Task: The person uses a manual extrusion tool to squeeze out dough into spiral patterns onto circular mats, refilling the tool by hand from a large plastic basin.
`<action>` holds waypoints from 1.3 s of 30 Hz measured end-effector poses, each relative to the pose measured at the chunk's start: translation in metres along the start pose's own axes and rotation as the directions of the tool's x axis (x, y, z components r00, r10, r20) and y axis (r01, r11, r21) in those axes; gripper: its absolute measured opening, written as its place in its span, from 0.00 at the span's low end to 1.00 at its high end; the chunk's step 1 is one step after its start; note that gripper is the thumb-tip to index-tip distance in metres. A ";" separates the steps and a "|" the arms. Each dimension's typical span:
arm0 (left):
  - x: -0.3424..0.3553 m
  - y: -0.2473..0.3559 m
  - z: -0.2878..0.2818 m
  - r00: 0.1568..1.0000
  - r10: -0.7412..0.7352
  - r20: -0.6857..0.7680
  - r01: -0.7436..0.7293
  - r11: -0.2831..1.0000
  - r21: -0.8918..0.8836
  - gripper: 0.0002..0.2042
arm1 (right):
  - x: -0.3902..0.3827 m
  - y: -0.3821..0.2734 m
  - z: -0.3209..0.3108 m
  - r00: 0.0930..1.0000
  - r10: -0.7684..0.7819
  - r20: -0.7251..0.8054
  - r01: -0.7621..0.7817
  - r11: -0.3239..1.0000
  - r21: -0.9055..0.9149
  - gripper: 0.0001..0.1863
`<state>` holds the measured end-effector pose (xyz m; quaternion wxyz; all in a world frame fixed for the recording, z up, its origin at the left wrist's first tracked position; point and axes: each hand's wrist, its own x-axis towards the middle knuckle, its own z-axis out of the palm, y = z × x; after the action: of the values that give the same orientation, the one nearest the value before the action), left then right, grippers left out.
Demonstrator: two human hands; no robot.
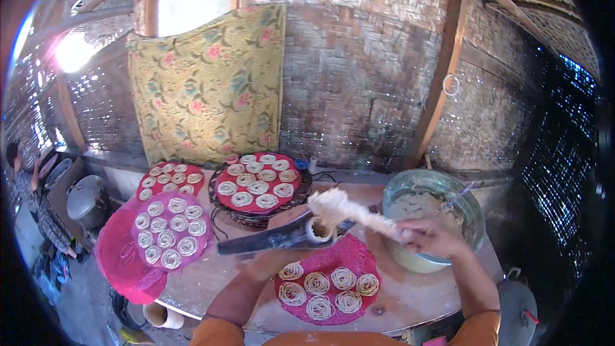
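My left hand [285,218] grips a dark wooden press [272,238] with a pale round tube [319,229]; the press hides most of the fingers. My right hand [430,238] is closed on the end of a pale, dough-coated stick [370,219]. A lump of dough [330,203] clings to the stick's far end, above the tube's mouth. Below the press, a round pink mesh sheet [301,313] carries several coils of pale noodle strands [320,307]. A large greenish basin [475,208] with dough or batter inside stands beside my right hand.
Further coils cover a pink sheet [204,243] at left and red-covered trays [246,182] at the back. A pink bundle [125,263] hangs over the table's left edge. A flowered cloth [205,90] hangs on the woven wall. Another person [45,205] is at far left, near a metal pot [88,200].
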<state>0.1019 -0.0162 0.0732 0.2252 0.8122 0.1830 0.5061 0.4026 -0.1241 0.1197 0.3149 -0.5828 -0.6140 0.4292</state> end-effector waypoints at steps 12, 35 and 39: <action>-0.002 -0.001 -0.015 0.982 -0.165 0.097 0.085 0.829 0.553 0.21 | 0.020 -0.097 0.055 0.625 -0.635 0.454 0.355 -0.287 -0.890 0.20; -0.040 -0.019 -0.037 0.987 -0.159 -0.034 0.154 0.843 0.516 0.20 | 0.029 -0.061 0.097 0.596 -0.659 0.460 0.501 -0.143 -0.854 0.22; -0.056 -0.056 -0.057 0.973 -0.177 -0.145 0.228 0.688 0.689 0.13 | 0.007 -0.073 0.075 0.758 -0.559 0.336 0.452 0.079 -0.888 0.24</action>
<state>0.0232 0.0110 0.0229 -0.0514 0.7941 0.4571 0.3974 0.3028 -0.1259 0.1518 0.0660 -0.4191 -0.8876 -0.1793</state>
